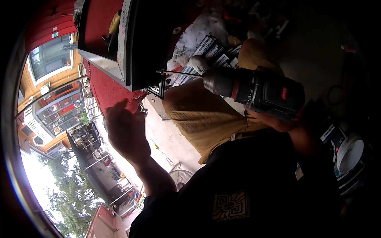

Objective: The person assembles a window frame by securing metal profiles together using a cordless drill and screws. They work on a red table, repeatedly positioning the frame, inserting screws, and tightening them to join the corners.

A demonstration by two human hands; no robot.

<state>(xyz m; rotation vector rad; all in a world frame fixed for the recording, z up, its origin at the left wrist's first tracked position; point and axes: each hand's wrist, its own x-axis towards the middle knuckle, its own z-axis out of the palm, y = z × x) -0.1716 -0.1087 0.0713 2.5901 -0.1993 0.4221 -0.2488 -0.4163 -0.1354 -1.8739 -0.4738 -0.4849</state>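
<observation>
A black cordless drill (256, 89) lies across the middle of the view, its long bit (180, 73) pointing left. The bit's tip reaches the edge of a black metal panel (149, 43). My right hand (274, 119) is wrapped round the drill from below, partly lost in shadow. Below the panel, near a red surface (105, 89), my left hand (129, 131) is raised with thumb and fingertip apart; nothing shows in it. A small black bracket (157, 89) sits at the panel's lower edge, just under the bit.
My bent knee in tan trousers (198, 115) is beneath the drill. Boxes (220, 59) and clear plastic wrapping (200, 33) lie on the floor beyond it. A yellow-handled tool (114, 23) rests upper left. At right stands a white bucket (349, 152); a fan (180, 174) is lower down.
</observation>
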